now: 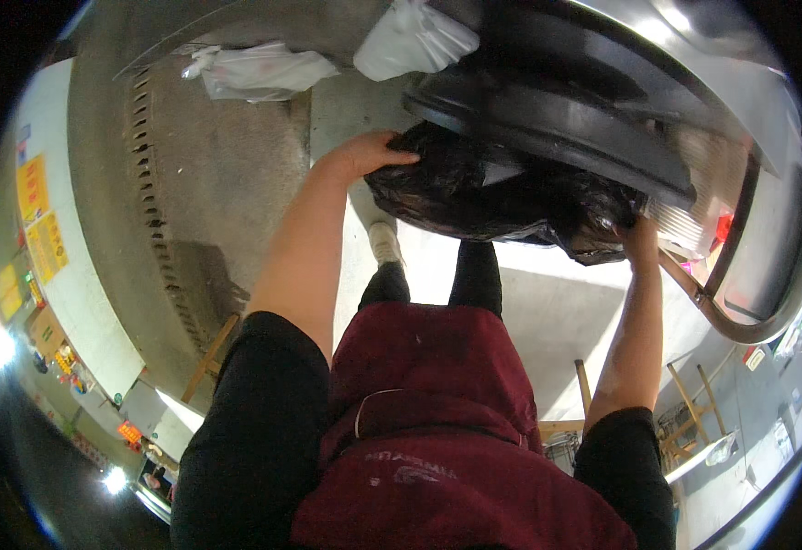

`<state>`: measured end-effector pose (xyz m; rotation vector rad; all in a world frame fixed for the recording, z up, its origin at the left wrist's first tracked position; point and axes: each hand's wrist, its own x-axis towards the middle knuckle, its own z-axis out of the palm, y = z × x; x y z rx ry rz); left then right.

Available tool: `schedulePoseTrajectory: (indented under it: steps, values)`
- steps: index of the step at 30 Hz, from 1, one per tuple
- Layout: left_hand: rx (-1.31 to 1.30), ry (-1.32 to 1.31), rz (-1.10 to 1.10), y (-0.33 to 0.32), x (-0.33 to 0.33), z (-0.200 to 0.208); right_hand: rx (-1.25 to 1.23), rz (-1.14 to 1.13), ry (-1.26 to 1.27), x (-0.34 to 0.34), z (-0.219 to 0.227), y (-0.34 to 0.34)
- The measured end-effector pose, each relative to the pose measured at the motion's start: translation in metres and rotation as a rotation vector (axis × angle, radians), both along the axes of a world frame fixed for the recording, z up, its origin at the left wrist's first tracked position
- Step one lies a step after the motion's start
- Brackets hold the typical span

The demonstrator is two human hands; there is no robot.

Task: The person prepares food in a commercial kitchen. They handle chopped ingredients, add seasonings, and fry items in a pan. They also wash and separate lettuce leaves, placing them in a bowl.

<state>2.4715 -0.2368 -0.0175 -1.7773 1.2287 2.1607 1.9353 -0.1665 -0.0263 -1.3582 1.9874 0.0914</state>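
A black plastic bag stretches between my two hands in front of my waist, its film crumpled and sagging. My left hand is closed on the bag's left edge, with the thumb lying over the top. At the other end my right hand grips the bag's right edge; its fingers are partly hidden by the film. Just beyond the bag is a large dark container with a thick curved rim, and the bag's far side runs in under that rim. How far the bag reaches inside is hidden.
Two tied white plastic bags, one on the ground and one beside the dark container, lie ahead. A slotted drain runs along the left. At right stands a metal-framed cart; wooden stools are behind it.
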Motion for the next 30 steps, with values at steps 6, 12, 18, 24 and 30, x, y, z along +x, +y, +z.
schedulePoseTrajectory:
  steps: [6, 12, 18, 24, 30]
  values:
    - [-0.217, -0.182, 0.167, 0.068, -0.015, -0.050, -0.016, -0.516, 0.008, -0.006, -0.076, 0.086]
    - [0.067, -0.064, -0.214, 0.115, -0.010, -0.012, 0.134, 0.303, 0.045, -0.022, -0.050, 0.106]
    - [-0.121, -0.019, -0.473, 0.132, -0.012, -0.049, 0.217, 0.392, 0.323, -0.021, -0.067, 0.095]
    - [-0.501, -0.485, -0.600, 0.148, -0.021, -0.141, -0.018, -0.253, 0.326, 0.024, -0.121, 0.105]
    - [-0.666, -0.377, 0.418, 0.081, -0.020, -0.156, -0.190, -0.240, 0.263, 0.029, -0.117, 0.033]
